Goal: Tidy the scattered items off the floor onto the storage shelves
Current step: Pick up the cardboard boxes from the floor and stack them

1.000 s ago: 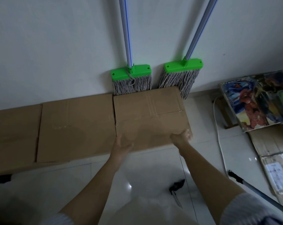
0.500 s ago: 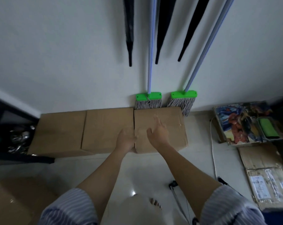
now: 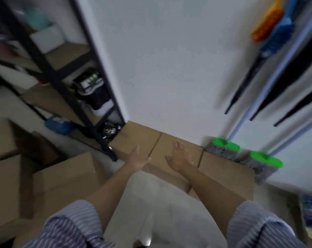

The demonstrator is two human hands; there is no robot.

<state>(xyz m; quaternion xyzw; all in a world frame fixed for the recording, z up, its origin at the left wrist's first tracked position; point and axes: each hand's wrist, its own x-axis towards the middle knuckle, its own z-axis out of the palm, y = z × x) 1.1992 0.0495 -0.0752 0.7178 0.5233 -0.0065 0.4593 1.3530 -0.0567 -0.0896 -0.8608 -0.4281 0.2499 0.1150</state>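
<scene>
Both bare forearms reach toward twelve o'clock; left hand [image 3: 140,161] and right hand [image 3: 178,156] seemingly flat, fingers straight.

Matt brown cardboard boxes [image 3: 176,154] sit on glossy floor tiles [image 3: 162,203] beside a black metal shelf frame [image 3: 96,97].

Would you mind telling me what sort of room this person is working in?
Probably a storage or utility room: a black metal shelving unit loaded with goods, cardboard boxes lined along the wall, and green-headed mops leaning beside hanging brushes.
</scene>
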